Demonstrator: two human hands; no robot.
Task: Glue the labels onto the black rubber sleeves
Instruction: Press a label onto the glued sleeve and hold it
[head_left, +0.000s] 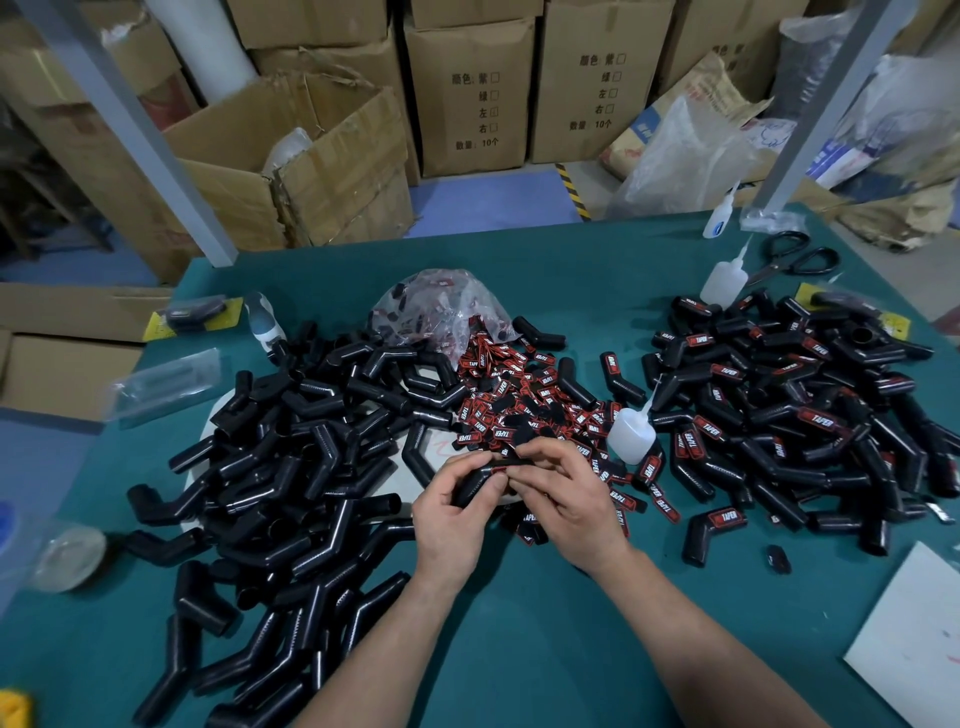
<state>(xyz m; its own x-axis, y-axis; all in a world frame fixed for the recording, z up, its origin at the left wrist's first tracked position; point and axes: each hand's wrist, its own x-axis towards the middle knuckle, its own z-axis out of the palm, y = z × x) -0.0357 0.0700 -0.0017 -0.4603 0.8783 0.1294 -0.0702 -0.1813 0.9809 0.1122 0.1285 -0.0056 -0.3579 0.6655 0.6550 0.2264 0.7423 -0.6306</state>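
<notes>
On the left of our green table lies the unlabelled pile of bent black rubber sleeves, none of them showing print. Behind it, on the floor, stand cardboard cartons printed with 颜色: 紫, 绿, 左, 右, each with a tick box, and 数量: 10个.

Toward the middle, a clear plastic bag spills the loose labels, red and black patches reading "TAPER" in white. Just in front of that heap our left hand is curled round the held sleeve, gripping its lower part. Our right hand meets it from the other side, thumb and fingertips pinched on the same sleeve's upper end, where a sliver of red shows under them. We cannot read any writing there.

Just right of the hands a translucent glue bottle stands among the labels, nozzle tilted up. Further right sits the labelled pile, many sleeves bearing "TAPER" patches. Behind it are two more squeeze bottles and black-handled scissors.
</notes>
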